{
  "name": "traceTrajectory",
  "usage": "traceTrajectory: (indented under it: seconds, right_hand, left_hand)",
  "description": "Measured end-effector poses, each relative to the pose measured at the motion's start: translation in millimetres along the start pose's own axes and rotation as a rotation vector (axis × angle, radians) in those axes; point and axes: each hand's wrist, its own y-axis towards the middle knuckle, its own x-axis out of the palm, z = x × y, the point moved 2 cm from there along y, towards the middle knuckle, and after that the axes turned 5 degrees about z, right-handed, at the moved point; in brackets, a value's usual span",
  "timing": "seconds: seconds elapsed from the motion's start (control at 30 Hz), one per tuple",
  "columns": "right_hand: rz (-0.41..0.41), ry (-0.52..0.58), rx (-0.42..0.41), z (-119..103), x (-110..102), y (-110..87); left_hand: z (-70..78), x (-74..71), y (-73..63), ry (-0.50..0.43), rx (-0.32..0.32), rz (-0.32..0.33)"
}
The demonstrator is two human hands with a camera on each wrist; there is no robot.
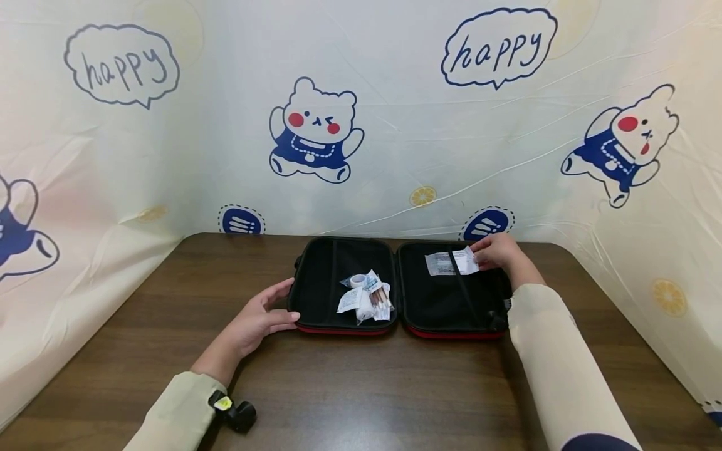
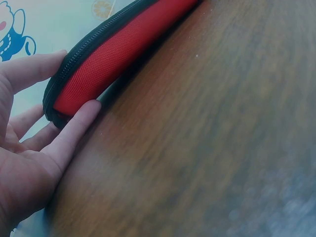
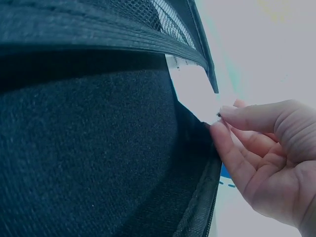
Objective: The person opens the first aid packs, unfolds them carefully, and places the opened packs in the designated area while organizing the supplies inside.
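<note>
A black and red case (image 1: 313, 288) lies spread out on the brown wood table (image 1: 361, 388), with its two halves side by side. The person's left hand (image 1: 254, 322) holds the left end of it. The grip is wide: the thumb touches the red side, low by the table, and a finger touches the zipper (image 2: 74, 59) edge.

The right hand (image 1: 499, 254) pinches one end of a small clear and white packet (image 1: 467, 262) at the back of the right half. This grip is narrow, with thumb and finger close together. Part of the packet sits under a black band (image 3: 123, 49) with net.

In the left half, a little pile lies near the middle fold. It has a roll of white tape (image 1: 358, 280), brown-tipped sticks (image 1: 379, 297) and a white packet with writing (image 1: 350, 299).

A cloth with bears (image 1: 316, 131) and the word "happy" hangs behind the table.
</note>
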Motion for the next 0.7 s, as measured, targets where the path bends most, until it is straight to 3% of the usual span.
traceTrajectory:
  seconds: [0.7]
  right_hand:
    - [-0.072,0.105,0.007,-10,24,4.6]
  left_hand:
    - [-0.8,0.4,-0.5,-0.003,-0.005,0.01]
